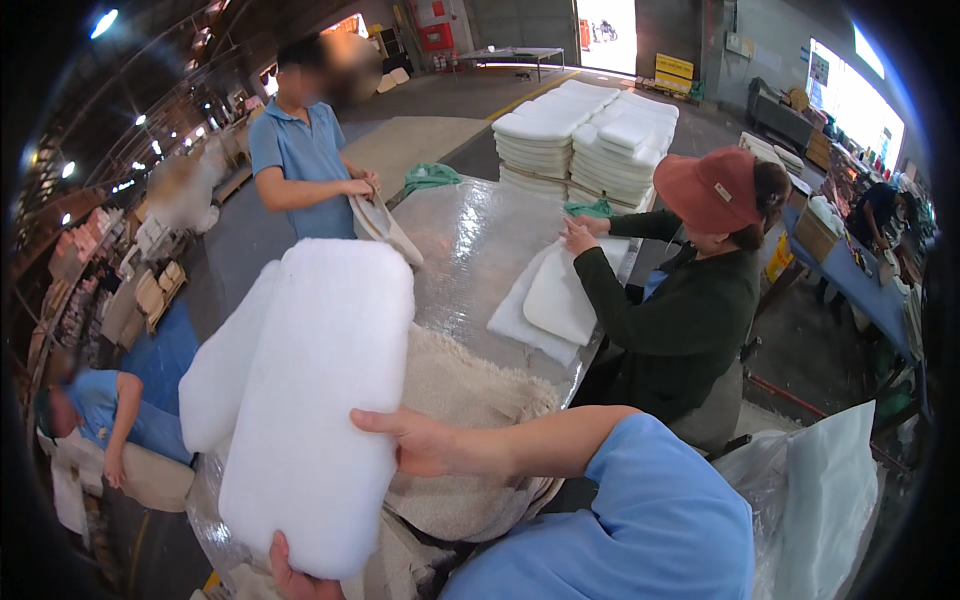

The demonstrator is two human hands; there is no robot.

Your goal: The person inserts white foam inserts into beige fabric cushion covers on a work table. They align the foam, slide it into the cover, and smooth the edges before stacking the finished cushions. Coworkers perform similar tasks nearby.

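Note:
A thick white cushion pad (315,400) with rounded corners is held up tilted in front of me. My right hand (415,440) grips its right edge, thumb on the front face, the other fingers mostly behind. At the lower edge my left hand (295,575) clasps the pad's bottom, the thumb showing on the front. A second white pad (225,365) is partly hidden behind it, to the left. Under my right forearm lies beige woven fabric (460,385), bunched on the plastic-covered table (455,235).
Across the table a person in blue (300,160) handles a beige piece. At the right a person in a red visor (690,280) works beside flat white pads (565,295). Stacked white pads (590,140) stand behind. Another person (125,430) bends at the lower left. Clear plastic (810,500) lies at lower right.

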